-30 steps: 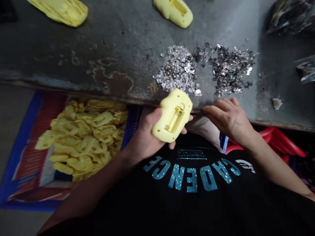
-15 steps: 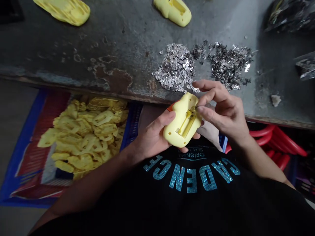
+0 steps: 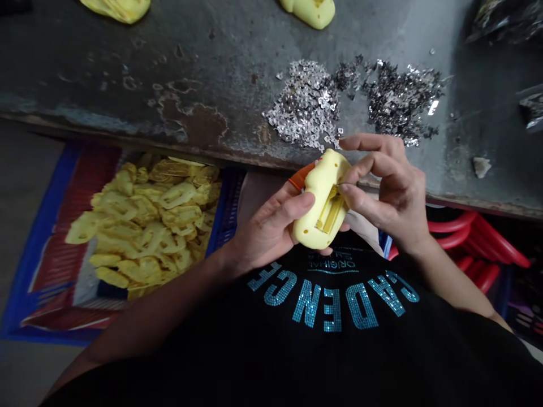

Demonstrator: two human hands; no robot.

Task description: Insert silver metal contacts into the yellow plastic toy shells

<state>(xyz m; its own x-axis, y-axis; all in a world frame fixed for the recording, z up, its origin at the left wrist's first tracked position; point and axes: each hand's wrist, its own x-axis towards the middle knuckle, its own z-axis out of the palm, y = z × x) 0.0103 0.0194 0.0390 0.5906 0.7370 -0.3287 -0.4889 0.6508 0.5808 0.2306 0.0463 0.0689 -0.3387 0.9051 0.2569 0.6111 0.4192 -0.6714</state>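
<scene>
A pale yellow plastic housing [image 3: 318, 200], with a long open compartment and small holes, is gripped by my left hand [image 3: 271, 226], thumb on its face and fingers underneath. An orange band shows on a left finger. My right hand [image 3: 386, 192] pinches thumb and index finger together at the upper end of the compartment. A sliver of a small metal piece [image 3: 340, 183] shows at those fingertips; the rest is hidden. Just beyond, on the worn metal table [image 3: 237, 73], lie a pile of small silvery metal pieces [image 3: 305, 104] and a darker, shinier pile [image 3: 403, 102].
Below the table edge at left, a blue crate [image 3: 25, 265] holds many yellow plastic parts [image 3: 148, 226]. Another yellow housing [image 3: 314, 11] lies at the back. Plastic bags [image 3: 509, 20] sit far right. Red curved objects [image 3: 487, 243] are under the table at right.
The housing has tilted and shifted slightly right in my left hand. My right fingertips stay at the compartment. The table scene has moved up a little in view.
</scene>
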